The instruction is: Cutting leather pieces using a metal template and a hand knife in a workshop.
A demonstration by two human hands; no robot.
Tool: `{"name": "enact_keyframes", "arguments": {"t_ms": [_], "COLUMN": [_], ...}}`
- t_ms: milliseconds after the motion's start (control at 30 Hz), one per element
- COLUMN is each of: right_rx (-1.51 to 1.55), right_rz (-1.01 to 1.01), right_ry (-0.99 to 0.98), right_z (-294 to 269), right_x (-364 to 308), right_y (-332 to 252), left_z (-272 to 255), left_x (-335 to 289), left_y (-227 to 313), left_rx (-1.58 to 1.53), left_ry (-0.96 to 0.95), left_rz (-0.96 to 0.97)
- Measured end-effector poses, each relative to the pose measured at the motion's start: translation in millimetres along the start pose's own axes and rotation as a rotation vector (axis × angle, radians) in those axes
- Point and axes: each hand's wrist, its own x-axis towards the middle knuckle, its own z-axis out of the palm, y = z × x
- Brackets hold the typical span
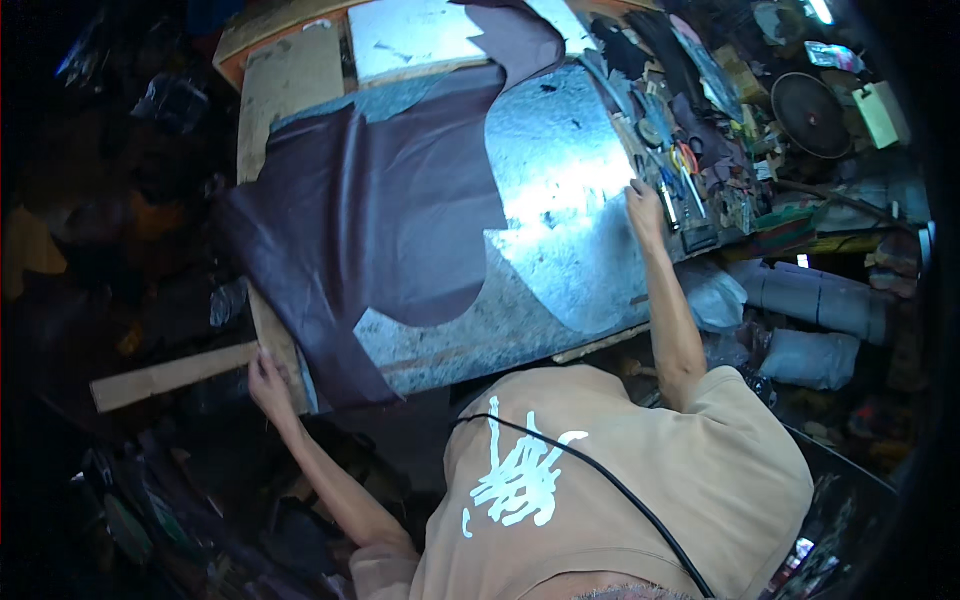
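Observation:
A large piece of dark brown leather lies over the workbench, its left side hanging past the bench edge. Underneath it is a shiny grey metal sheet. At the near left corner, the fingers of my left hand are bent at the bench edge, against the end of a flat tan strip that juts out leftward. Whether they grip the strip or the edge cannot be made out. My right hand has its fingers bunched at the metal sheet's right edge, beside the tools. What it holds, if anything, is unclear.
Scissors with coloured handles lie among hand tools and scraps on the right. Beyond them stand a round dark disc and a pale green container. Plastic-wrapped rolls sit below. A black cable crosses my tan shirt.

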Motion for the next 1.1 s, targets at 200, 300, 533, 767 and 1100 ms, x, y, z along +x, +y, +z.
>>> {"name": "enact_keyframes", "arguments": {"t_ms": [200,300,533,767,1100], "right_rx": [0.225,0.0,-0.317,0.877,1.386], "right_rz": [0.035,-0.068,-0.315,0.158,0.691], "right_ry": [-0.383,-0.489,-0.309,-0.117,-0.247], "right_z": [85.8,109.2,192.3,190.8,187.3], "right_x": [118.0,148.9,210.4,176.0,220.0], "right_y": [-124.4,-175.3,-153.0,-128.0,-93.7], "left_z": [62.1,74.7,70.4,57.9,92.0], "left_x": [140.0,126.8,121.5,146.8,138.6], "left_y": [0.7,68.9,73.5,-11.2,38.9], "left_rx": [0.022,-0.369,-1.044,-1.083,-0.861], "left_ry": [-0.029,-0.163,-0.257,0.226,0.462], "left_rz": [-0.025,-0.418,-0.372,-0.431,-0.321]}}
